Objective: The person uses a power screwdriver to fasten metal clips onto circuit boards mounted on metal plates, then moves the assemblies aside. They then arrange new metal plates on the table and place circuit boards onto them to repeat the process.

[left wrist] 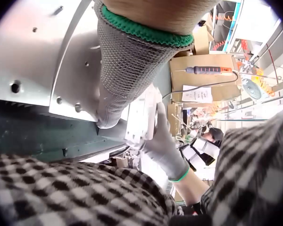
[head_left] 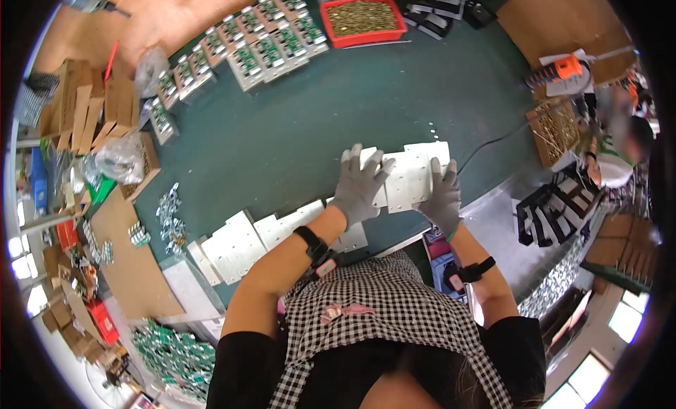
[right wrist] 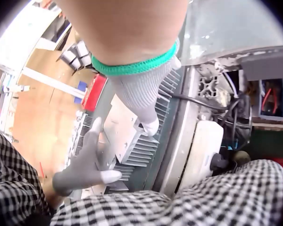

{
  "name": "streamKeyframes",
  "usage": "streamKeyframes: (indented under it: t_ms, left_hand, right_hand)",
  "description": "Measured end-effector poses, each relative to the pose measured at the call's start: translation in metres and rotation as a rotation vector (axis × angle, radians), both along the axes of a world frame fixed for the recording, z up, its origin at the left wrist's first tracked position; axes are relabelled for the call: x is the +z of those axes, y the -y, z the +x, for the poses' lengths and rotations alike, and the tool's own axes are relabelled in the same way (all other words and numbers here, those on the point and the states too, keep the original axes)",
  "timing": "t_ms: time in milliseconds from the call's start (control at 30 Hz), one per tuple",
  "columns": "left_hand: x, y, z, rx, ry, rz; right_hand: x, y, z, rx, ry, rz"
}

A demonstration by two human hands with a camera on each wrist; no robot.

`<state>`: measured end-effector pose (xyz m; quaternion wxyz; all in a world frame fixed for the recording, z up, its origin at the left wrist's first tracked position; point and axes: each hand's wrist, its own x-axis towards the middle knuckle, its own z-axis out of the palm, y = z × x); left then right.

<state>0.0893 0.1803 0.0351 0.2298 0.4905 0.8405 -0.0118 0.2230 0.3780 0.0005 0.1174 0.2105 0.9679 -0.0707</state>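
Both gloved hands rest on a white finned metal plate (head_left: 412, 176) near the green surface's (head_left: 296, 127) near edge; left hand (head_left: 360, 185) fingers spread flat, right hand (head_left: 442, 194) fingers straight along its right side; more plates (head_left: 239, 243) lie left.

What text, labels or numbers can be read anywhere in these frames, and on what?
None can be read.
White paper sheet on the cardboard box: print too blurred.
Green circuit boards: markings too small.
Metal plate under both hands: holes only, no lettering.
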Motion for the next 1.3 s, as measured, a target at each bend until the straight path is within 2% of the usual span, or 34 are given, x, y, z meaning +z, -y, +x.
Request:
streamKeyframes:
  t_ms: [33, 67, 133, 200, 233, 300, 333, 400, 467, 500, 533, 600, 667, 700, 733, 800, 867, 933, 967, 1000, 1033, 1100, 1167, 1233, 1300]
  left_hand:
    - [0.003, 0.002, -0.003, -0.013, 0.031, 0.007]
    - [0.005, 0.004, -0.008, -0.016, 0.053, 0.016]
    - [-0.006, 0.022, 0.005, 0.078, 0.048, 0.215]
    - [-0.001, 0.056, 0.033, 0.187, 0.048, 0.407]
    - [0.001, 0.078, 0.048, 0.203, 0.041, 0.441]
    - [-0.008, 0.124, 0.080, 0.279, 0.065, 0.474]
    - [-0.020, 0.138, 0.092, 0.268, -0.009, 0.448]
    - [-0.041, 0.153, 0.105, 0.239, -0.163, 0.398]
    - [-0.035, 0.145, 0.100, 0.302, -0.197, 0.409]
    - [-0.035, 0.145, 0.098, 0.332, -0.200, 0.426]
    - [-0.037, 0.145, 0.094, 0.355, -0.207, 0.444]
    - [-0.039, 0.141, 0.080, 0.347, -0.236, 0.385]
    - [-0.041, 0.144, 0.061, 0.379, -0.257, 0.433]
    - [-0.037, 0.148, 0.053, 0.363, -0.268, 0.380]
    - [-0.034, 0.154, 0.046, 0.350, -0.286, 0.338]
    - [-0.026, 0.181, 0.059, 0.437, -0.253, 0.482]
    - [0.003, 0.242, 0.081, 0.486, -0.288, 0.570]
    - [0.000, 0.311, 0.117, 0.657, -0.408, 0.405]
    - [-0.003, 0.344, 0.132, 0.734, -0.393, 0.292]
    - [-0.010, 0.371, 0.142, 0.812, -0.375, 0.175]
    - [-0.025, 0.391, 0.142, 0.766, -0.356, 0.204]
    - [-0.052, 0.418, 0.141, 0.685, -0.317, 0.257]
    - [-0.047, 0.419, 0.121, 0.621, -0.342, 0.184]
    - [-0.031, 0.421, 0.111, 0.567, -0.384, 0.114]
    - [-0.031, 0.428, 0.112, 0.578, -0.360, 0.121]
  right_hand:
    - [-0.005, 0.004, -0.001, -0.019, -0.002, 0.053]
    - [0.000, -0.001, 0.002, 0.008, -0.020, 0.002]
    - [-0.005, -0.014, 0.008, 0.117, -0.154, -0.083]
    - [-0.024, -0.039, 0.012, 0.169, -0.289, -0.336]
    - [-0.028, -0.042, 0.011, 0.082, -0.405, -0.462]
    - [-0.022, -0.049, -0.010, -0.305, -0.305, -0.980]
    - [-0.018, -0.050, -0.017, -0.516, -0.235, -1.219]
    - [-0.032, -0.048, -0.025, -0.282, -0.332, -0.942]
    - [-0.054, -0.042, -0.035, -0.033, -0.626, -0.965]
    - [-0.035, -0.032, -0.048, -0.134, -0.504, -0.994]
    - [-0.034, -0.031, -0.058, -0.103, -0.482, -0.882]
    - [-0.052, -0.060, -0.080, -0.175, -0.288, -1.057]
    - [-0.035, -0.060, -0.095, -0.194, -0.225, -1.012]
    - [-0.028, -0.051, -0.092, -0.204, -0.186, -0.988]
    - [-0.024, -0.039, -0.088, -0.067, -0.344, -0.636]
    - [-0.013, -0.014, -0.075, 0.213, -0.611, 0.100]
    - [0.010, 0.034, -0.051, 0.359, -0.657, 0.075]
    - [0.015, 0.104, -0.002, 0.390, -0.516, -0.368]
    - [0.026, 0.150, 0.018, 0.314, -0.378, -0.615]
    - [0.022, 0.185, 0.035, 0.386, -0.224, -0.762]
    - [0.008, 0.219, 0.046, 0.404, -0.053, -0.893]
    - [-0.014, 0.285, 0.048, 0.481, 0.044, -1.049]
    - [-0.001, 0.343, 0.024, 0.158, 0.163, -0.974]
    - [-0.009, 0.364, 0.024, 0.168, 0.042, -0.982]
    - [-0.010, 0.379, 0.016, 0.181, -0.095, -0.943]
